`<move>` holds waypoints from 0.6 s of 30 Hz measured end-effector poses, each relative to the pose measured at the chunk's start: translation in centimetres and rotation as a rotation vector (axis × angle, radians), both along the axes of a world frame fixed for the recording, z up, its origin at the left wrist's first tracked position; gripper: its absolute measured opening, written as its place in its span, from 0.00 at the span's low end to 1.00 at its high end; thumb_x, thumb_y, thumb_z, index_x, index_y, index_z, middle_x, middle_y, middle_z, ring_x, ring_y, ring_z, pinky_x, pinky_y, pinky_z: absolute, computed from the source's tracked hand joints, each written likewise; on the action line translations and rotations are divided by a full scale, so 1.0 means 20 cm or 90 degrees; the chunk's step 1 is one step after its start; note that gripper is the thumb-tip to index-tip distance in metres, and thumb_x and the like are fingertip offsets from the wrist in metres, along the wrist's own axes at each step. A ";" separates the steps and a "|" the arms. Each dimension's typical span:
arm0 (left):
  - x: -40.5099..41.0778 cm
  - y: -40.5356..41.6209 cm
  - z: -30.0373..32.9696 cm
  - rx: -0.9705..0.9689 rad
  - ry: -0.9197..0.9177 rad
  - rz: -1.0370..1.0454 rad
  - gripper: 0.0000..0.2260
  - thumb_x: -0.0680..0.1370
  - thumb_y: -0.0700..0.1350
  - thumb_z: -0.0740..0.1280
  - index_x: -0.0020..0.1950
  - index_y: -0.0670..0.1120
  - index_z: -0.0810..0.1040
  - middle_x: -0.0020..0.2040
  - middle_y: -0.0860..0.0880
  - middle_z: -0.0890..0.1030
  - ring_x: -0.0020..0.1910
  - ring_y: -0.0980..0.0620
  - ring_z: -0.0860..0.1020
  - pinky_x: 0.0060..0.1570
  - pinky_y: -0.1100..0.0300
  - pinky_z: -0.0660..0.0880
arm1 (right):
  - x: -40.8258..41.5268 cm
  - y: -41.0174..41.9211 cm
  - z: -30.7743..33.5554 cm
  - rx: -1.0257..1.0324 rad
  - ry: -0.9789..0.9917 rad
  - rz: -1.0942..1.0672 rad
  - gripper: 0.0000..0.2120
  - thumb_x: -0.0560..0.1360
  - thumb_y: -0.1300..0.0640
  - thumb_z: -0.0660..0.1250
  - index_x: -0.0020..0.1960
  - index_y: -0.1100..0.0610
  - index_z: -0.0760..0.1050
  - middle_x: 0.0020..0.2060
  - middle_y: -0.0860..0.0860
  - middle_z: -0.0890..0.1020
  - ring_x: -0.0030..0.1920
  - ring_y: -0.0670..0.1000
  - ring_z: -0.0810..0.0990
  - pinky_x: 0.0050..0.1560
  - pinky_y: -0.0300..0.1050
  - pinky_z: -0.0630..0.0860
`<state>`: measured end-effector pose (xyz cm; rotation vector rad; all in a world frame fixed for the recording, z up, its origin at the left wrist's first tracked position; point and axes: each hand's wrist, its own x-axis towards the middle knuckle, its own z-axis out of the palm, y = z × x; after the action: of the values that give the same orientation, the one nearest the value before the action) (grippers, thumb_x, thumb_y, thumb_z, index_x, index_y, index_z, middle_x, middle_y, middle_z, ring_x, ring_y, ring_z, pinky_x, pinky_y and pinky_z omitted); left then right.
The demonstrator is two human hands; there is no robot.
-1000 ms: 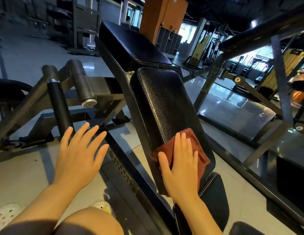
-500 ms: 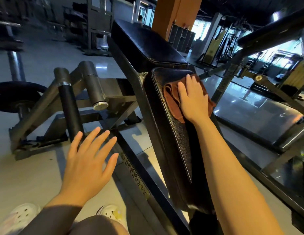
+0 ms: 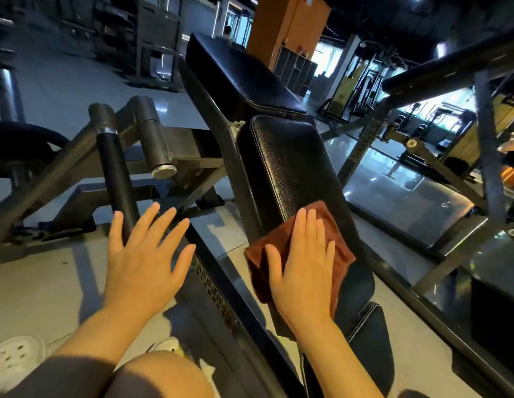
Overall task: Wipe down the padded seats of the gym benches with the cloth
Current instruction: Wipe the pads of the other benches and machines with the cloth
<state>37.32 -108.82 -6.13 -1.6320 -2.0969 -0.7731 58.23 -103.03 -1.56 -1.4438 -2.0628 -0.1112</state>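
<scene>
While it lies flat on the lower end of the long pad, the rust-brown terry cloth (image 3: 300,251) sits in the lower middle of the frame, pinned under the right hand (image 3: 303,271), whose fingers are straight and spread, pressing rather than pinching; nothing is clenched in that grip, only the palm bearing down. Soft, light and limp by the look of it, the cloth will probably bunch or fold if pushed from one edge, so the best hold is likely the flat palm over its centre, with the fingertips weighing the leading edge.

Under it, the black pebbled-vinyl bench pad (image 3: 290,168) slopes up toward the centre of the frame; its grained skin looks firm and a little glossy, so the cloth should slide easily. Most of the pad above the cloth lies bare. A second black pad (image 3: 238,79) continues beyond it toward the upper middle, and a smaller stitched black seat pad (image 3: 367,328) lies just below the cloth.

Left of the pad, the left hand (image 3: 144,254) hovers open and empty, fingers fanned, above the dark steel frame rail (image 3: 218,285) and pale tiled floor (image 3: 34,282).
</scene>
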 end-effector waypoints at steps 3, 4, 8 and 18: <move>0.00 0.00 0.01 0.001 -0.009 0.001 0.24 0.78 0.56 0.54 0.64 0.45 0.79 0.66 0.42 0.77 0.71 0.43 0.68 0.73 0.39 0.47 | -0.14 0.15 0.12 0.025 -0.057 0.003 0.40 0.78 0.48 0.65 0.80 0.57 0.46 0.79 0.55 0.53 0.79 0.56 0.50 0.76 0.57 0.46; 0.00 0.00 0.01 -0.004 -0.010 -0.002 0.24 0.78 0.56 0.54 0.64 0.46 0.79 0.66 0.43 0.77 0.71 0.43 0.67 0.73 0.39 0.47 | -0.20 0.21 0.18 0.021 -0.064 0.004 0.41 0.78 0.48 0.66 0.80 0.57 0.45 0.79 0.54 0.51 0.79 0.56 0.48 0.77 0.56 0.45; -0.01 0.00 0.01 -0.011 -0.010 -0.011 0.24 0.78 0.56 0.54 0.65 0.46 0.78 0.67 0.43 0.76 0.71 0.43 0.67 0.72 0.38 0.48 | -0.45 0.34 0.35 0.068 -0.096 0.009 0.42 0.78 0.50 0.66 0.80 0.58 0.42 0.79 0.57 0.49 0.79 0.57 0.48 0.77 0.59 0.49; -0.01 0.01 0.00 -0.006 -0.021 -0.031 0.24 0.78 0.57 0.54 0.65 0.46 0.79 0.68 0.42 0.75 0.72 0.43 0.66 0.72 0.36 0.49 | -0.08 -0.03 0.01 -0.117 0.055 -0.110 0.43 0.76 0.48 0.69 0.70 0.48 0.35 0.78 0.57 0.53 0.77 0.61 0.57 0.75 0.56 0.52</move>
<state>37.05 -108.70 -6.16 -1.6928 -2.0928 -0.8129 56.59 -103.56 -1.40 -1.7073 -1.9169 0.0707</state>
